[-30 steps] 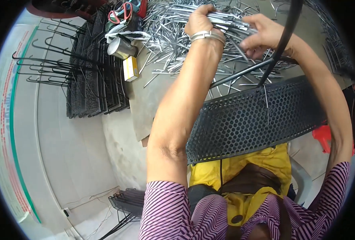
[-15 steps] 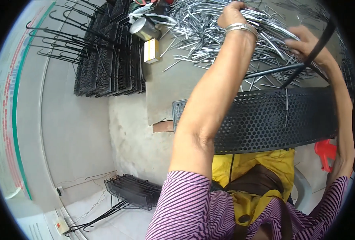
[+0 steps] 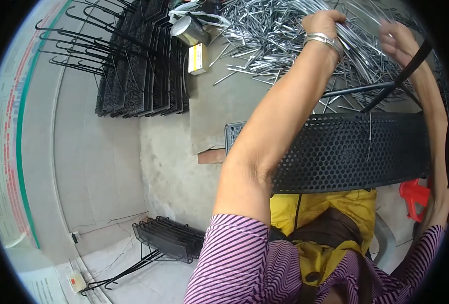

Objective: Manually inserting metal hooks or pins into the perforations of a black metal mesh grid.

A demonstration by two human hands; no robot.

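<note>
Metal rods [image 3: 262, 38], thin and silvery, lie in a loose, crisscrossed heap on the grey tabletop [image 3: 219, 106] at the top of your view, with a few strays toward its near edge. Your left hand [image 3: 323, 22], with a silvery bracelet [image 3: 321, 39] at the wrist, is closed around a bunch of them above the heap; the far ends run up to the top border. Your right hand [image 3: 397, 40] is near the bunch with its fingers curled, but they are blurred, and you cannot tell whether they grip any of the rods just beside them. Nearer to you, a black perforated panel [image 3: 346, 154] stretches across between your forearms, above your yellow apron [image 3: 285, 210], with a single rod [image 3: 370, 134] lying against its face. A black bar [image 3: 361, 89] passes just beyond the panel, below your hands. Left of the heap are a metal can [image 3: 186, 30] and, just beside it, a small yellow-and-white box [image 3: 197, 59]; further left, black hooked racks [image 3: 133, 71] stand close together.
</note>
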